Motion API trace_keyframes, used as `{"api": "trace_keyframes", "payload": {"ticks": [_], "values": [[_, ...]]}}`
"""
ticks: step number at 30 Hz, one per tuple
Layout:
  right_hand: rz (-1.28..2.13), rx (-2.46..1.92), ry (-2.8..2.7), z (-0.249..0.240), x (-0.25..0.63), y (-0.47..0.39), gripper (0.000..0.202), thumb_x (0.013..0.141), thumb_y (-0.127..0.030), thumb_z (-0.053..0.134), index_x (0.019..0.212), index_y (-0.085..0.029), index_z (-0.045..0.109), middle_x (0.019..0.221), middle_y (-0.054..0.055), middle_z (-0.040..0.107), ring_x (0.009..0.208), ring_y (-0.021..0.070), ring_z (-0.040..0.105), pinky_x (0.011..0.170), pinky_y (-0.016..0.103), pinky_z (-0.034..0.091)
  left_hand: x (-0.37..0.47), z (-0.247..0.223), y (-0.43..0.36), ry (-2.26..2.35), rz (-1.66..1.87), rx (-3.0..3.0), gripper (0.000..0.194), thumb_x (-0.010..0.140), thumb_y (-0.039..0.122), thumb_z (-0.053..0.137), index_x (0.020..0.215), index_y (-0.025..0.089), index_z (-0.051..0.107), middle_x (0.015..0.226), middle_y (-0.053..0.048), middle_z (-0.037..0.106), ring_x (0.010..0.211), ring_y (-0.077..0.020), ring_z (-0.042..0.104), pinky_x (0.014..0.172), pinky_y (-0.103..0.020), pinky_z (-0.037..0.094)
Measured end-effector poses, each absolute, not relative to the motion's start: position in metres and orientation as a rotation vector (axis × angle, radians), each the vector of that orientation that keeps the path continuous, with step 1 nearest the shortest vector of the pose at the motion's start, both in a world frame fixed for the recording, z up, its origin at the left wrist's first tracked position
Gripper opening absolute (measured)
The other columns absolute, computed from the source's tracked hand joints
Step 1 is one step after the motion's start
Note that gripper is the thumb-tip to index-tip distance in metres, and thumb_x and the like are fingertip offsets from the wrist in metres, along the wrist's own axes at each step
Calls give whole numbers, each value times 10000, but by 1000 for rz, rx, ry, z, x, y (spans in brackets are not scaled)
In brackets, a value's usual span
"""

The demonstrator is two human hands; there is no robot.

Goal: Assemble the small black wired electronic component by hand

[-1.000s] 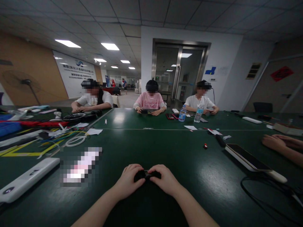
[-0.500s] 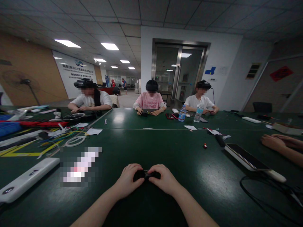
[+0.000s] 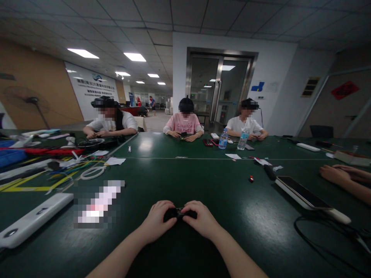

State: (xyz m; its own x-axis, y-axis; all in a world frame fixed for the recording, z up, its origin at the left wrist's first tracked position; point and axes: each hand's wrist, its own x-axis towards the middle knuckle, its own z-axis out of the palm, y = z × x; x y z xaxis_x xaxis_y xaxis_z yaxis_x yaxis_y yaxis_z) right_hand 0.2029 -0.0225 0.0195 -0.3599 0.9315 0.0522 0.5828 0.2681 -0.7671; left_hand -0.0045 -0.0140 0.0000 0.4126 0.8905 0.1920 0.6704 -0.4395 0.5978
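Between my two hands is a small black object [image 3: 179, 213], dark and partly covered by my fingers; its kind cannot be made out. My left hand [image 3: 160, 217] is closed round its left end, thumb in front and fingers behind. On the right end, my right hand [image 3: 199, 217] grips it in much the same way. Both hands are close together, low over the dark green table [image 3: 185, 181] near its front edge.
A white elongated device [image 3: 37, 216] and a blurred-out phone-like item [image 3: 101, 202] lie to the left. Rightward are a dark-screened phone [image 3: 303, 193], black cables [image 3: 319, 247] and another person's hands [image 3: 336, 175]. Several people sit around the table, with water bottles [image 3: 242, 139] opposite.
My hands and the black object keep the same place. Across the table, the person in pink has shifted their hands and a small dark item slightly.
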Motion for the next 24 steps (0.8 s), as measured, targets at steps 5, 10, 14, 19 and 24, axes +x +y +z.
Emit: {"api": "trace_keyframes", "payload": {"ticks": [5,10,14,19,24], "values": [[865,-1356,-2052,14,202,-19,176,733,-229,621,900,-264,665,1045,14,589,1029,182,513,928,364,378,-5,-3,-13,1336,696,2245,302,736,336,605,1017,228,590,1118,-73,590,1082,-266,499,948,-427,360],[887,-1365,-2056,13,203,-19,176,741,-245,616,908,-276,661,1066,7,576,1037,184,510,928,373,379,-6,-5,-12,1329,700,2252,296,737,327,605,1016,231,584,1115,-69,590,1077,-260,502,949,-422,359],[900,-1353,-2038,15,203,-21,209,738,-235,614,939,-283,647,1065,-2,576,1044,190,508,925,374,380,-7,-6,-12,1314,734,2248,299,744,331,596,1026,233,575,1109,-71,590,1064,-259,509,936,-414,372],[906,-1351,-2035,18,203,-22,244,739,-236,606,979,-279,623,1045,-8,586,1020,188,523,902,367,394,-7,-4,-13,1306,743,2239,291,747,318,588,1023,224,569,1085,-72,596,1038,-254,522,925,-414,381],[911,-1378,-2028,21,203,-24,239,747,-260,599,983,-294,618,1047,-16,583,1023,189,523,893,365,398,-7,-1,-13,1313,720,2215,313,758,338,579,1047,218,571,1101,-76,591,1053,-260,517,930,-417,379]]}}
